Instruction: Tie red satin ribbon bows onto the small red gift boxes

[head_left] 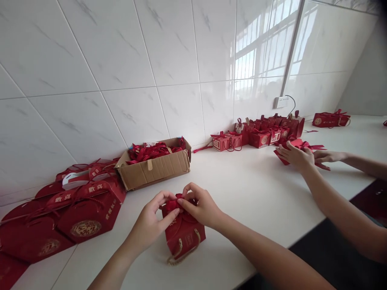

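A small red gift box (185,239) with a twisted rope handle (184,257) stands on the white counter in front of me. On its top is a red ribbon bow (174,204). My left hand (155,219) pinches the left side of the ribbon between thumb and fingers. From the right, my right hand (201,205) pinches the same ribbon near its middle, thumb and index finger close to the left hand's. The fingers cover part of the bow and the box's top flaps.
Behind is a cardboard box (155,171) of red ribbons. Large red boxes (87,217) stand at the left. Small red boxes (260,139) line the wall on the white counter (238,181). At right, another person's hands (298,155) touch a red box.
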Motion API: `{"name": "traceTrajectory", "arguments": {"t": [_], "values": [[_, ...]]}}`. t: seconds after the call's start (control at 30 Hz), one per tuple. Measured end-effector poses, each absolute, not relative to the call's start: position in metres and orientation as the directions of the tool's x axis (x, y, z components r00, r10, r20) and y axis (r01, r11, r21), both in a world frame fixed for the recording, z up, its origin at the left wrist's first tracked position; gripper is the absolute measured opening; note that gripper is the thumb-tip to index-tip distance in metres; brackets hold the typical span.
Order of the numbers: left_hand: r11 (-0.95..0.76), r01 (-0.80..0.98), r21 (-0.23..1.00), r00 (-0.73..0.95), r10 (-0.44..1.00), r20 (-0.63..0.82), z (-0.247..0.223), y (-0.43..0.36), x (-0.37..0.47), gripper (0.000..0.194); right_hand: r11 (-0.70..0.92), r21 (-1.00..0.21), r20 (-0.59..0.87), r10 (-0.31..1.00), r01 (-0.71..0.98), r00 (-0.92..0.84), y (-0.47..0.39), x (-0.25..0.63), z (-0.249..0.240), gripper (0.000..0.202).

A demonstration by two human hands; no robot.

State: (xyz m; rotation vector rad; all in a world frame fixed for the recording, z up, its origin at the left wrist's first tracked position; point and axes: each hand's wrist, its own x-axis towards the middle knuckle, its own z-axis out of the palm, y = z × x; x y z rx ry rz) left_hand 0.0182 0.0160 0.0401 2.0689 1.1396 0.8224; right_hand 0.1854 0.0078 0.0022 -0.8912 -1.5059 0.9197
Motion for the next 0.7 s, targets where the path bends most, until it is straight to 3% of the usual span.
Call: {"name": "traceTrajectory", "arguments": {"t": [0.17,0.3,0.4,0.7], "values": [[-0.526,0.571,0.63,0.378,0.85,0.367,0.035,0.02,0.022,0.013,0.45,-0.886,0.448,0.893,0.112,-0.049,0.006,0.185,0.003,0.011],[-0.525,0.571,0.631,0.349,0.851,0.392,0.03,0.02,0.023,0.012,0.507,-0.824,0.514,0.857,0.251,-0.044,0.005,0.19,0.002,0.015],[-0.536,0.579,0.614,0.343,0.844,0.413,0.031,0.02,0.024,0.01,0.499,-0.828,0.491,0.866,0.256,-0.097,0.006,0.194,-0.001,0.024],[-0.538,0.642,0.546,0.474,0.839,0.268,0.039,0.015,0.024,0.009,0.446,-0.849,0.45,0.892,0.285,-0.055,0.008,0.192,-0.007,0.005]]}}
